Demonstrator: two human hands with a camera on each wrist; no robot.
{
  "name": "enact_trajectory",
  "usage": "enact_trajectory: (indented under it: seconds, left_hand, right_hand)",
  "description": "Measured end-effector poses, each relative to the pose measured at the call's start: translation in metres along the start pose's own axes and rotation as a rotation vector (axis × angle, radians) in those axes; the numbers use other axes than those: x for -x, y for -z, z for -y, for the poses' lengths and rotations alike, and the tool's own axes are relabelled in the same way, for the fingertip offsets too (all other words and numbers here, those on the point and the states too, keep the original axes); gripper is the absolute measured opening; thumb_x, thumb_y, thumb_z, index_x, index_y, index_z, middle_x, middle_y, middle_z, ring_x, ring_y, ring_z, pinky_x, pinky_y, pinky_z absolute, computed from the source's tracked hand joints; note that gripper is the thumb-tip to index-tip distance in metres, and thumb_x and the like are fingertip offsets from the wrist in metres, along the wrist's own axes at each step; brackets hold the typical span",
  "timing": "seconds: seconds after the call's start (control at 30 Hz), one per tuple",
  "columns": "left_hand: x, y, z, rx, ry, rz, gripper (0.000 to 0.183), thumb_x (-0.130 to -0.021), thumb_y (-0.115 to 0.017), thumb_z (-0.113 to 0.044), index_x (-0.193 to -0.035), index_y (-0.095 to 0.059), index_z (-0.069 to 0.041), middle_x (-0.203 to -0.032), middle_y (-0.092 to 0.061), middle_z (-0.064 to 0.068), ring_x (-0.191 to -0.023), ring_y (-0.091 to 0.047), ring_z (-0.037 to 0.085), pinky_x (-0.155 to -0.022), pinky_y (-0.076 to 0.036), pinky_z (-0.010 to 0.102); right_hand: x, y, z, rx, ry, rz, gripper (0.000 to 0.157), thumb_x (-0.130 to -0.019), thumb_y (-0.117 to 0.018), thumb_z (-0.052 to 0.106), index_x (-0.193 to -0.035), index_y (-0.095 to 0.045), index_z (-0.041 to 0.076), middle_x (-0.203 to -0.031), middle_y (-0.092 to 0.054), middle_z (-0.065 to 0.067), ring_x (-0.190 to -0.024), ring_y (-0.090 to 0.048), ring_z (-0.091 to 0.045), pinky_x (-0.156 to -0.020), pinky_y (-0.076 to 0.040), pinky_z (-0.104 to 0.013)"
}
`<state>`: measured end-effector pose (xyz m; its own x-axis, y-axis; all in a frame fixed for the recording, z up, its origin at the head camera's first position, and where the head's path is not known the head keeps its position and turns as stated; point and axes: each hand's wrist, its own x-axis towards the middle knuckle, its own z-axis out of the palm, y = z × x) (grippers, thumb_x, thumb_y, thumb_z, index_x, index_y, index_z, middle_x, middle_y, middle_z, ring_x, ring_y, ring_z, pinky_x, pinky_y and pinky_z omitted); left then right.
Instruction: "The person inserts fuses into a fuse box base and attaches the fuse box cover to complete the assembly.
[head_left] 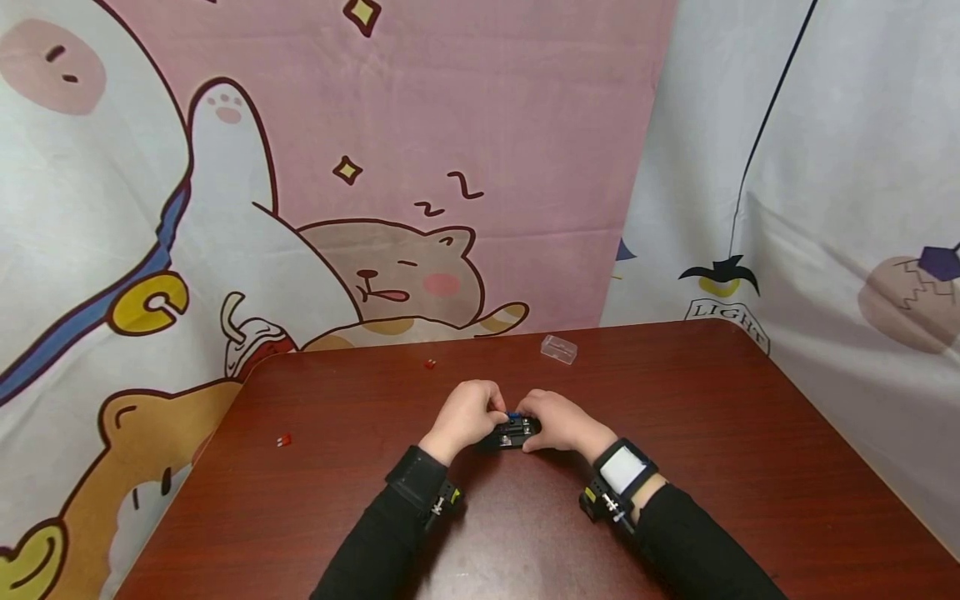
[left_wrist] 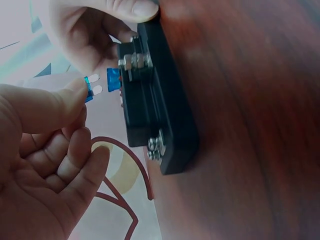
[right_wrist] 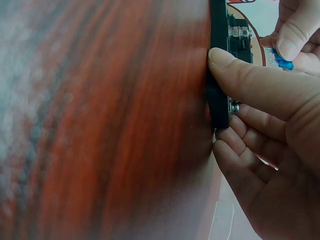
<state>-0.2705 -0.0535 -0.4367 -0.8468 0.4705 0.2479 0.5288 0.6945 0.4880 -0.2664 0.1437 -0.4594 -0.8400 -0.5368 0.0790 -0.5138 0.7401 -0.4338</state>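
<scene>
A black fuse holder block (head_left: 513, 432) with metal screw terminals (left_wrist: 134, 61) rests on the table between both hands. My left hand (head_left: 467, 415) pinches a blue blade fuse (left_wrist: 90, 89) between thumb and finger, its two metal prongs facing the block with a small gap between. Another blue fuse (left_wrist: 114, 79) stands in the block's top. At the block's other end, my right hand (head_left: 562, 422) grips it, thumb (right_wrist: 222, 57) on the near side and fingers curled at the far end.
Two small red pieces, one at the left (head_left: 284, 440) and one at the back (head_left: 431, 364), lie on the brown wooden table (head_left: 712, 400). Near the back edge is a clear plastic box (head_left: 558, 349). A printed cloth (head_left: 555, 150) hangs behind the table.
</scene>
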Motion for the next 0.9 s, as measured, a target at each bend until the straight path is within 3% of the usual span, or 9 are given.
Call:
enact_trajectory:
  seconds: [0.9]
  left_hand:
    - [-0.002,-0.015,-0.008,-0.031,-0.075,-0.038,0.018,-0.079,-0.084,-0.01,-0.072,-0.068,-0.017,-0.07,-0.059,-0.009,-0.067,-0.056,0.007,-0.063,-0.047,0.024]
  right_hand:
    - [0.0,0.0,-0.001,0.013,0.023,-0.012,0.04,-0.07,-0.09,0.02,-0.102,-0.069,0.009,-0.098,-0.061,0.0,-0.091,-0.056,-0.017,-0.085,-0.047,-0.038]
